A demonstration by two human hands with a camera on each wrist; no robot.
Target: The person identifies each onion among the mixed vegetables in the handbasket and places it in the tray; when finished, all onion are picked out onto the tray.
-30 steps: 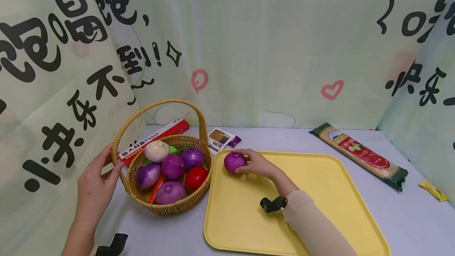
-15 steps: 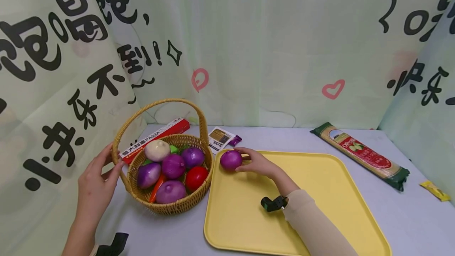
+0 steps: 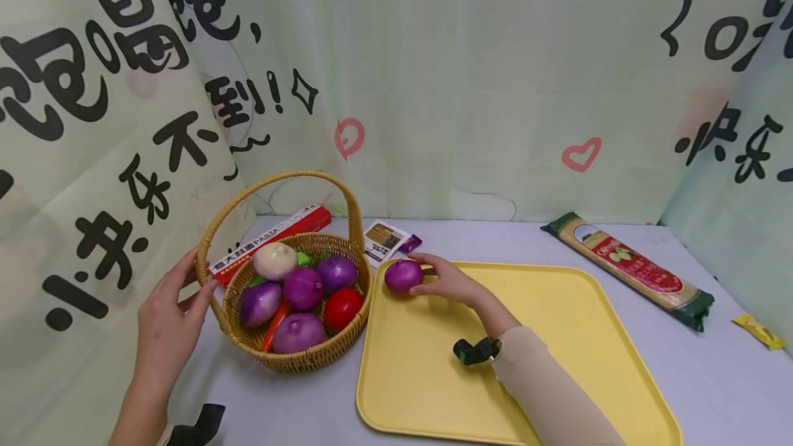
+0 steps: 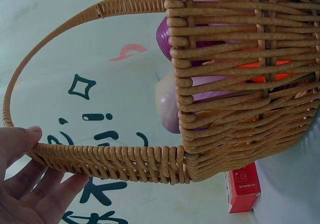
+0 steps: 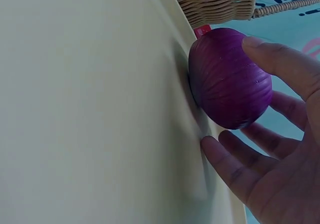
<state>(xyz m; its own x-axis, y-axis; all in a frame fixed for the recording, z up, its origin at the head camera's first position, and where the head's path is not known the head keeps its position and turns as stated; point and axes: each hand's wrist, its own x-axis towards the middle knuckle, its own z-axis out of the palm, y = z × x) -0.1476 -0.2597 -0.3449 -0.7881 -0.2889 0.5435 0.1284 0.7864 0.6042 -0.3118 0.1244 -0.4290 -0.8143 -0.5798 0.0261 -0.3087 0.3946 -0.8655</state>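
Observation:
A purple onion [image 3: 403, 277] sits at the far left corner of the yellow tray [image 3: 514, 363]. My right hand [image 3: 449, 285] holds it from the right side; in the right wrist view the thumb [image 5: 280, 63] lies against the onion and the other fingers spread loosely behind and below it. To the left stands a wicker basket [image 3: 310, 361] heaped with toy-like vegetables: a white one [image 3: 275, 262], several purple ones and a red tomato [image 3: 343, 310]. My left hand [image 3: 170, 319] grips the left side of its handle [image 4: 110, 161], thumb on one side, fingers on the other.
Behind the basket lies a red pasta box [image 3: 272, 243], and beside it a small white-and-brown packet [image 3: 383, 241] with a purple wrapper [image 3: 410, 244]. A long pasta bag [image 3: 626, 267] lies beyond the tray at right, near a yellow sachet [image 3: 758, 332]. Printed curtains enclose the table.
The onion has shifted slightly left toward the tray's corner, and the right hand now covers a little less of it. The left hand stays on the basket handle.

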